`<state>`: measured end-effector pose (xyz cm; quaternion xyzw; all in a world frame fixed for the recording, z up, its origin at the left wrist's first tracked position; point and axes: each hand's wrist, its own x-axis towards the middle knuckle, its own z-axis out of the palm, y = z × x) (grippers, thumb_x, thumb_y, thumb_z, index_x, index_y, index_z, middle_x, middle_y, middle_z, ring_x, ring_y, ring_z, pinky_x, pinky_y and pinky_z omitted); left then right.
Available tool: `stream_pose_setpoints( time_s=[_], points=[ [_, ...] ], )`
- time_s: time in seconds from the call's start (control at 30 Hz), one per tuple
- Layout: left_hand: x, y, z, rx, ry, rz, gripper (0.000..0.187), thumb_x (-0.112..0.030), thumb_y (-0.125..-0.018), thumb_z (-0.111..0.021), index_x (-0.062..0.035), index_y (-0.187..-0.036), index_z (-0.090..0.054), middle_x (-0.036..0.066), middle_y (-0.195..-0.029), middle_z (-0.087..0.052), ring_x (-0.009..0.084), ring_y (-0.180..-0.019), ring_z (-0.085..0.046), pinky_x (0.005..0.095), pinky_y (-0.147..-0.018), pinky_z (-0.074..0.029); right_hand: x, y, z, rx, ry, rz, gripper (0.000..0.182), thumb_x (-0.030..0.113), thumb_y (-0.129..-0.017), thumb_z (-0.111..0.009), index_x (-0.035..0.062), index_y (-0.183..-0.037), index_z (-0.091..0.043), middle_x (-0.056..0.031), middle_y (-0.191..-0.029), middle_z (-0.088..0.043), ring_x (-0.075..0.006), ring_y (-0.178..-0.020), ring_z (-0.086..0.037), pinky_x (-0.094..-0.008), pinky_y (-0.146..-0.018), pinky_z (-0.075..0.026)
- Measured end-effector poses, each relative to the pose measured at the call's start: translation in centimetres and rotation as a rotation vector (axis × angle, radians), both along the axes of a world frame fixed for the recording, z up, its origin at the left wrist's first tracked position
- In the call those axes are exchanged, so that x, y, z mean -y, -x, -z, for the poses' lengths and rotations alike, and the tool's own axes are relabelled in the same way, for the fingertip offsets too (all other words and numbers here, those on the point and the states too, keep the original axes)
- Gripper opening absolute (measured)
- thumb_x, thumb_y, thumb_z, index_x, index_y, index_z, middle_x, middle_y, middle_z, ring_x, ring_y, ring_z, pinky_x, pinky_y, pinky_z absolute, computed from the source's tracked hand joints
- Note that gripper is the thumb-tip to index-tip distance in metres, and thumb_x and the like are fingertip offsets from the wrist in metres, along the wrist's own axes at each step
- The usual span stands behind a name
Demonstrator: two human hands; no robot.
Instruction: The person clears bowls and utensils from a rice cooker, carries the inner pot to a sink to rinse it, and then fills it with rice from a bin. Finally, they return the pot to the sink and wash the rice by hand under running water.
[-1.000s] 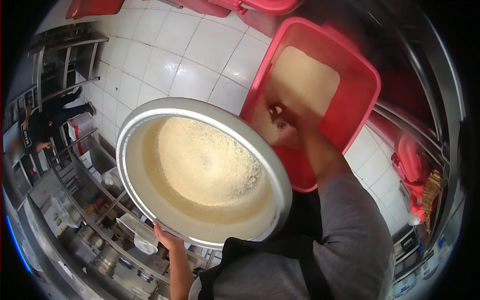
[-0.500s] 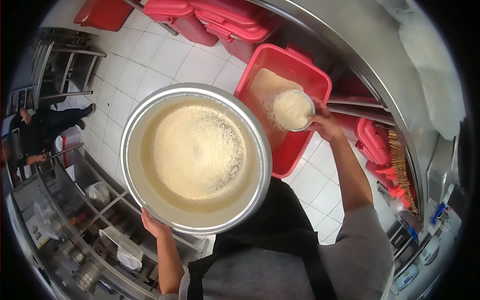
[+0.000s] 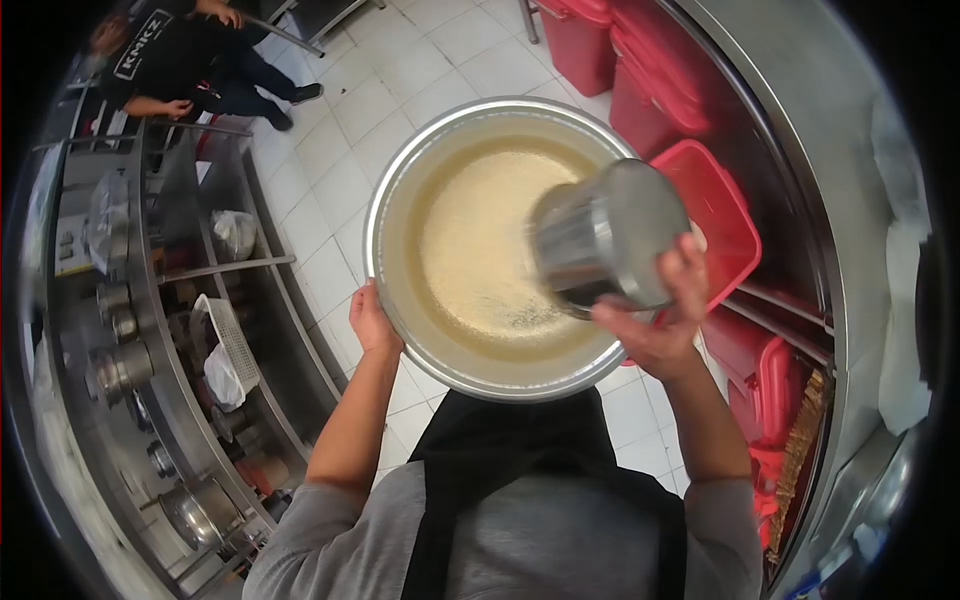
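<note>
A large round aluminium pot (image 3: 391,300) is in front of my body, with pale grains that look like rice (image 3: 475,235) spread over its bottom. My left hand (image 3: 375,318) grips the pot's rim on the left side. In my right hand (image 3: 668,318) is a steel canister (image 3: 640,225), held by its base and tipped on its side over the right part of the pot. Its mouth points left into the pot and is blurred by motion. I cannot see whether grains are still inside the canister.
A red bin (image 3: 725,215) stands behind the pot on the right, with lidded red bins (image 3: 655,85) beyond it. Metal shelves (image 3: 225,400) with pots and a white basket (image 3: 228,345) run along the left. Another person (image 3: 185,65) stands at the upper left on the tiled floor (image 3: 345,150).
My right hand has brought the canister, full of grains, from over the red bin to the pot and tipped it. The view has turned, and the other person has shifted upward in it.
</note>
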<state>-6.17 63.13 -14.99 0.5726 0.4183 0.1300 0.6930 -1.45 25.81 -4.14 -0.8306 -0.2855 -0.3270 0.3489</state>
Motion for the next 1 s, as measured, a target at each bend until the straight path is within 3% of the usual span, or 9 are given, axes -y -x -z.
stream_pose_setpoints(
  time_s=[0.07, 0.23, 0.33, 0.4, 0.5, 0.77, 0.83, 0.93, 1.0],
  points=[
    [0.6, -0.5, -0.6, -0.001, 0.004, 0.007, 0.02, -0.023, -0.09, -0.054, -0.0042, -0.084, -0.054, 0.006, -0.082, -0.058, 0.0166, -0.075, -0.056, 0.0305, -0.068, -0.048, -0.8, -1.0, -0.1, 0.217, 0.0, -0.094, 0.053, 0.011, -0.062, -0.081, 0.0252, -0.11, -0.062, -0.0112, -0.135, -0.035, -0.0372, -0.125, -0.034, -0.0435, -0.097, -0.039],
    [0.2, 0.1, 0.1, -0.028, -0.065, -0.044, 0.023, -0.024, -0.09, -0.051, -0.0014, -0.09, -0.056, 0.007, -0.086, -0.058, 0.0175, -0.079, -0.057, 0.0313, -0.069, -0.049, 6.7, -2.0, 3.6, 0.022, 0.032, 0.335, 0.048, -0.001, -0.062, -0.072, 0.0184, -0.106, -0.065, -0.0183, -0.137, -0.027, -0.0384, -0.125, -0.033, -0.045, -0.101, -0.034],
    [-0.7, 0.4, 0.4, -0.116, -0.052, -0.056, 0.026, -0.023, -0.09, -0.05, -0.0004, -0.099, -0.057, 0.009, -0.095, -0.059, 0.0204, -0.087, -0.058, 0.0333, -0.078, -0.048, 12.2, -3.3, 11.3, -0.406, -0.068, 0.554, 0.065, -0.004, -0.054, -0.068, 0.0171, -0.115, -0.061, -0.0191, -0.136, -0.03, -0.037, -0.126, -0.033, -0.0412, -0.1, -0.035],
    [-1.3, 0.5, 1.4, -0.126, -0.059, -0.026, 0.028, -0.025, -0.09, -0.05, 0.0, -0.101, -0.057, 0.009, -0.097, -0.059, 0.021, -0.089, -0.058, 0.0336, -0.079, -0.048, 16.0, -4.3, 21.3, -0.526, -0.004, 0.641, 0.071, -0.002, -0.054, -0.069, 0.0264, -0.118, -0.058, -0.0159, -0.135, -0.033, -0.0368, -0.126, -0.032, -0.0403, -0.101, -0.035],
    [-3.1, 0.6, 2.6, -0.138, -0.117, 0.07, 0.033, -0.03, -0.091, -0.049, 0.0, -0.104, -0.056, 0.009, -0.101, -0.059, 0.0209, -0.092, -0.057, 0.034, -0.081, -0.048, 17.7, -6.3, 31.6, -0.846, 0.247, 0.698, 0.077, 0.003, -0.058, -0.07, 0.0374, -0.124, -0.05, -0.0099, -0.144, -0.022, -0.0362, -0.13, -0.025, -0.0436, -0.103, -0.034],
    [-1.1, -0.1, 2.7, -0.252, -0.192, -0.011, 0.039, -0.036, -0.091, -0.049, -0.0033, -0.111, -0.054, 0.007, -0.107, -0.058, 0.0215, -0.097, -0.057, 0.0338, -0.084, -0.047, 11.8, -9.7, 47.9, -1.437, 0.242, 0.826, 0.068, 0.006, -0.064, -0.065, 0.0317, -0.123, -0.044, -0.013, -0.137, -0.03, -0.0397, -0.123, -0.032, -0.0514, -0.098, -0.036],
    [-1.6, 0.2, 2.8, -0.255, -0.169, 0.004, 0.038, -0.036, -0.09, -0.051, -0.0054, -0.111, -0.055, 0.006, -0.107, -0.059, 0.0219, -0.098, -0.058, 0.0345, -0.084, -0.048, 8.4, -7.3, 52.6, -1.233, 0.262, 0.708, 0.066, 0.01, -0.062, -0.068, 0.024, -0.122, -0.043, -0.0151, -0.128, -0.04, -0.0393, -0.119, -0.035, -0.0527, -0.092, -0.042],
    [-2.6, 1.0, 3.2, -0.279, -0.186, 0.018, 0.038, -0.036, -0.089, -0.052, -0.0055, -0.112, -0.054, 0.006, -0.108, -0.06, 0.0225, -0.099, -0.058, 0.0349, -0.085, -0.048, 6.1, -7.0, 48.5, -1.455, 0.213, 0.534, 0.07, 0.012, -0.059, -0.072, 0.0184, -0.123, -0.042, -0.018, -0.114, -0.05, -0.0367, -0.107, -0.049, -0.0491, -0.078, -0.051],
    [-2.8, 1.0, 3.3, -0.279, -0.196, 0.011, 0.039, -0.036, -0.089, -0.052, -0.0047, -0.113, -0.054, 0.007, -0.109, -0.059, 0.0229, -0.1, -0.057, 0.0349, -0.085, -0.048, 6.4, -6.9, 49.5, -1.746, -0.203, 0.31, 0.068, 0.009, -0.061, -0.071, 0.0171, -0.123, -0.043, -0.0179, -0.107, -0.053, -0.0335, -0.092, -0.056, -0.0465, -0.069, -0.054]
  ],
)
